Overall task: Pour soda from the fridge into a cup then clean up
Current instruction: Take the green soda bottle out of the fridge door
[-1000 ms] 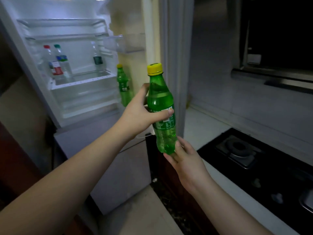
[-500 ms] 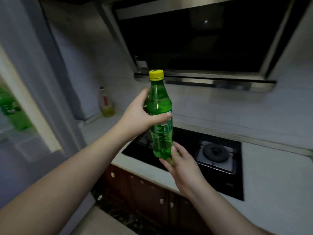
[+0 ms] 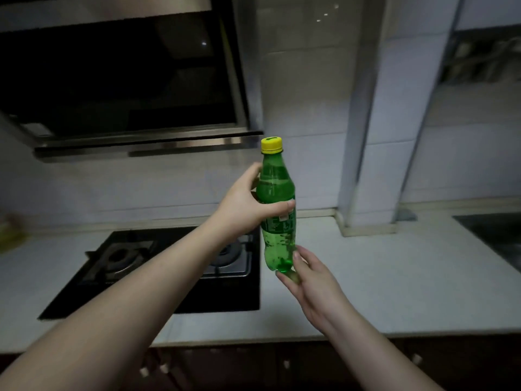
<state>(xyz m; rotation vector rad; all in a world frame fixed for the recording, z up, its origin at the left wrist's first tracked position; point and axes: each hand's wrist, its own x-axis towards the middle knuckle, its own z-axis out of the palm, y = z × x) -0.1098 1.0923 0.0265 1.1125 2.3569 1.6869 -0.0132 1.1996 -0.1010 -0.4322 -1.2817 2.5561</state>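
A green soda bottle (image 3: 277, 190) with a yellow cap (image 3: 271, 144) is held upright in the air above the white counter (image 3: 394, 277). My left hand (image 3: 248, 207) wraps around its middle, thumb across the label. My right hand (image 3: 307, 280) cups the bottle's base from below with its fingertips. The cap is on. No cup is in view and the fridge is out of sight.
A black gas stove (image 3: 158, 263) with two burners lies in the counter at the left under a dark range hood (image 3: 121, 80). A tiled column (image 3: 375, 136) stands at the back right, and a sink edge (image 3: 496, 232) shows at the far right. Cabinet doors run below.
The view has swung right from the open fridge to the stove and counter. The bottle stays in both hands, held the same way, now over the counter right of the stove.
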